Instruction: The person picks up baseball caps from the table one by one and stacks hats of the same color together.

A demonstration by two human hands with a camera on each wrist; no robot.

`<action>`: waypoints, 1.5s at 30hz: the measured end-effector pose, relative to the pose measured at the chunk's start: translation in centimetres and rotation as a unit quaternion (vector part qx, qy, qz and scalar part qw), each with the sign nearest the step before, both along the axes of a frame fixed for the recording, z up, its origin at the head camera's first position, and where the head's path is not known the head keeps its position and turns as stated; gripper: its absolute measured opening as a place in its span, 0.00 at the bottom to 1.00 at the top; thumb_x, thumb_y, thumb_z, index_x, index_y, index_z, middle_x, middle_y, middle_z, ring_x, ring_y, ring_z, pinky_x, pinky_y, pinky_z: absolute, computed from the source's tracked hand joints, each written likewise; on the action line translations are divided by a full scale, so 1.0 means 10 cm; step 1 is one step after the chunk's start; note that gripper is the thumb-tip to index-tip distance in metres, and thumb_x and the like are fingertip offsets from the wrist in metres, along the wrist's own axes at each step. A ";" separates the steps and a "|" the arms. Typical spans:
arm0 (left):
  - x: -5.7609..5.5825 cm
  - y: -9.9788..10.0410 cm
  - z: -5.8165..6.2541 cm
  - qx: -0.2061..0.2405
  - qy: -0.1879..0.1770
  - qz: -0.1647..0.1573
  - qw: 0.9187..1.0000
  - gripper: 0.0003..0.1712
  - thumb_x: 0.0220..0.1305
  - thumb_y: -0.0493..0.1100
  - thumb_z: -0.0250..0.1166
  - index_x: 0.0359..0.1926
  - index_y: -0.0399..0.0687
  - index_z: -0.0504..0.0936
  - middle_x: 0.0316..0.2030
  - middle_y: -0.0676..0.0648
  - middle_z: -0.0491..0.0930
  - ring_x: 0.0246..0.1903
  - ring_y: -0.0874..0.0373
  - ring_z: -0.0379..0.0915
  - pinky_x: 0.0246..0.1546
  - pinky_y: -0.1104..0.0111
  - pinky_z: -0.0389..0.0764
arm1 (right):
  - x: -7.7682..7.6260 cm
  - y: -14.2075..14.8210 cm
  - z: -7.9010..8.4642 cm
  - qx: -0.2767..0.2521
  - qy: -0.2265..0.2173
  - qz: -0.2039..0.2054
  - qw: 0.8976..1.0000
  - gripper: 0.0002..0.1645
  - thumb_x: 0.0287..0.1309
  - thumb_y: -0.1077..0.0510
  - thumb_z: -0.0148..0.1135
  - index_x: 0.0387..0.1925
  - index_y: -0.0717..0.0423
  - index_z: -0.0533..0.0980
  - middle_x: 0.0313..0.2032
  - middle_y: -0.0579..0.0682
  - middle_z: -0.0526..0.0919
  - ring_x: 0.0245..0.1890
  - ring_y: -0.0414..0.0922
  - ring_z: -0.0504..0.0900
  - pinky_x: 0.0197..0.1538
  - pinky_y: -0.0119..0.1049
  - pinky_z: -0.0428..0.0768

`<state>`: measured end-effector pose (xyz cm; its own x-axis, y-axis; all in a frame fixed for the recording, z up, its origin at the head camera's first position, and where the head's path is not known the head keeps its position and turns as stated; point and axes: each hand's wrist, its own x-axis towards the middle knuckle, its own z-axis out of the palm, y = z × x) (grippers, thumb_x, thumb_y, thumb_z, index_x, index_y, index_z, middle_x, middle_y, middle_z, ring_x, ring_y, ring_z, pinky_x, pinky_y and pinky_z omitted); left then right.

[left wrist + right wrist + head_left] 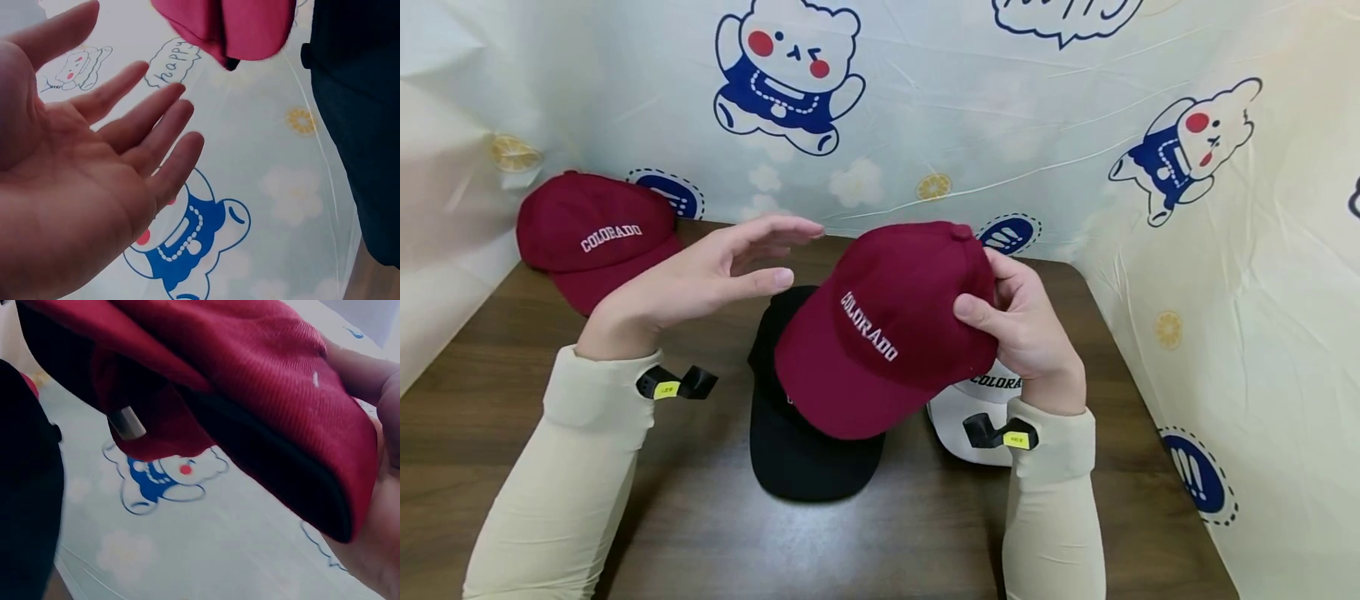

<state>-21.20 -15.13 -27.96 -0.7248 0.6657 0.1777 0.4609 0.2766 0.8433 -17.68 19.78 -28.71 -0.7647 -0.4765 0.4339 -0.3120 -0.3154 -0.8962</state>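
My right hand (1030,325) pinches a maroon baseball cap (887,308) at its right side, thumb on the outside. White COLORADO lettering runs across the tilted front. In the right wrist view the same cap (262,381) shows its dark inside and a metal strap buckle (127,422). My left hand (707,271) hovers to the left of the cap with its fingers extended, touching nothing; its palm (81,187) faces the left wrist camera. Beneath the held cap lies a black cap (816,458), its crown mostly hidden. Behind my right wrist sits a white cap (958,425), partly covered.
Another maroon cap (602,233) with COLORADO lettering sits at the back left of the brown wooden table (700,517). A pale sheet (925,100) printed with bears hangs behind the table and along its sides.
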 end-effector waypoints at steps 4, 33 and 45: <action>-0.01 -0.01 -0.04 0.001 -0.013 -0.045 0.999 0.33 0.67 0.44 0.60 0.69 0.66 0.59 0.66 0.59 0.60 0.64 0.60 0.56 0.58 0.55 0.68 | 0.00 -0.11 -0.04 0.014 -0.006 0.040 0.999 0.25 0.56 0.59 0.68 0.54 0.61 0.72 0.41 0.55 0.80 0.39 0.50 0.80 0.40 0.40 0.82; 0.03 -0.34 -0.06 -0.008 -0.116 -0.210 0.971 0.15 0.62 0.31 0.62 0.47 0.43 0.68 0.41 0.41 0.79 0.43 0.43 0.76 0.38 0.55 0.81 | 0.04 -0.50 -0.13 0.103 0.004 0.122 0.987 0.17 0.60 0.56 0.64 0.44 0.64 0.72 0.34 0.60 0.79 0.33 0.56 0.78 0.34 0.42 0.81; 0.10 -0.79 0.09 0.015 -0.076 -0.149 0.986 0.19 0.61 0.22 0.57 0.49 0.41 0.66 0.38 0.39 0.76 0.40 0.42 0.75 0.36 0.61 0.79 | -0.04 -0.71 -0.14 0.137 0.067 0.073 0.986 0.21 0.58 0.65 0.64 0.53 0.57 0.70 0.41 0.59 0.79 0.40 0.58 0.78 0.43 0.48 0.80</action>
<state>-20.21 -23.07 -27.08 -0.5181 0.8488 0.1051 0.3861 0.1225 0.9143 -18.05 12.67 -30.08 -0.6229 -0.6910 0.3669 -0.4029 -0.1186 -0.9075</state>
